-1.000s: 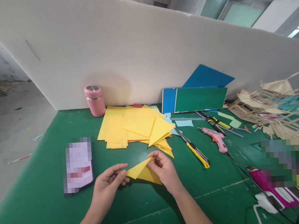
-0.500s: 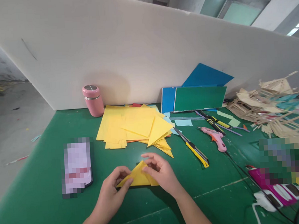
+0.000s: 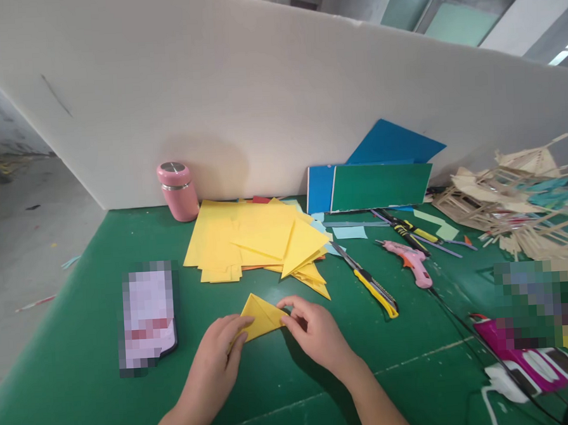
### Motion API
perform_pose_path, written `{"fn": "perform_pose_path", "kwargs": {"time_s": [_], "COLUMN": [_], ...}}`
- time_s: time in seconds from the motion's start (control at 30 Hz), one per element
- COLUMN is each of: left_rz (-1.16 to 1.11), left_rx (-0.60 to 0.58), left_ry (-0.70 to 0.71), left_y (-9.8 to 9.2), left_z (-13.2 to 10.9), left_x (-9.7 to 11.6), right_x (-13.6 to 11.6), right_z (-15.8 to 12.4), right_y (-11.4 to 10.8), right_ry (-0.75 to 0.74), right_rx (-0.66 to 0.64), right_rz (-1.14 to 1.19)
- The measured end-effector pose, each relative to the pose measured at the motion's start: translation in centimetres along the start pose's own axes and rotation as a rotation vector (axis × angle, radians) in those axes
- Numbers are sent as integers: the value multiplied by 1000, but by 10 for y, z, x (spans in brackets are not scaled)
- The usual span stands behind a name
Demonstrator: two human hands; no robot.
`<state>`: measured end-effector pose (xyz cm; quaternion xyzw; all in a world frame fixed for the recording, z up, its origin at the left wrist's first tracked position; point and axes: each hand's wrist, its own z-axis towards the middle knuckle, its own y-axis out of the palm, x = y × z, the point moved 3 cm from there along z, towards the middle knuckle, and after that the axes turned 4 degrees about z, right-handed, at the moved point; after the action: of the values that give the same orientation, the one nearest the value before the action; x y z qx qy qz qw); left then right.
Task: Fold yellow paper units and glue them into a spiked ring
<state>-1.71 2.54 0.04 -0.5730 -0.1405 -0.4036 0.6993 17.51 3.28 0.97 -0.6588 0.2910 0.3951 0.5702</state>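
Observation:
A folded piece of yellow paper [image 3: 261, 315], roughly triangular with a crease line running from its peak, is held between both hands just over the green table [image 3: 255, 398]. My left hand [image 3: 219, 349] pinches its left corner between thumb and fingers. At the right corner, my right hand [image 3: 313, 328] grips the paper with thumb and index finger, the other fingers curled. Beyond the hands lies a loose pile of yellow paper [image 3: 247, 230], some sheets cut or folded.
A pink thermos [image 3: 179, 196] stands by the white partition. Left lies a pixelated phone-like object [image 3: 149, 315]. To the right are a yellow utility knife [image 3: 376, 290], a pink glue gun [image 3: 413, 263] with its cord, a magenta power strip [image 3: 515, 359] and wooden stick models [image 3: 493, 201].
The folded paper has turned, its peak shifting left and a crease now facing me. My right hand has moved from near the peak to the right corner.

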Motion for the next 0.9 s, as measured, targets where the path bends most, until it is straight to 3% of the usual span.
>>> {"fn": "perform_pose_path", "kwargs": {"time_s": [0.1,0.23,0.33,0.47,0.67,0.8,0.9], "left_rz": [100,279,307,281,327,286,222], "left_rx": [39,122,82,6,-7,9,40], "left_ry": [56,110,159,203,251,227,181], "left_y": [1,-2,-2,-1,-2,-4,-5], "left_z": [0,1,2,3,3,3,3], "left_x": [3,9,12,14,22,20,16], "right_x": [-2,-3,-7,-11,-15,-11,-5], "right_z": [-1,0,1,0,4,4,3], "right_y": [0,-2,-2,9,31,29,21], "right_ry": [-103,-151,-226,-258,-172,-149,-123], "right_rx": [5,57,113,116,102,118,209], "right_rz": [-235,-371,-402,-346,-230,-129,-36]}}
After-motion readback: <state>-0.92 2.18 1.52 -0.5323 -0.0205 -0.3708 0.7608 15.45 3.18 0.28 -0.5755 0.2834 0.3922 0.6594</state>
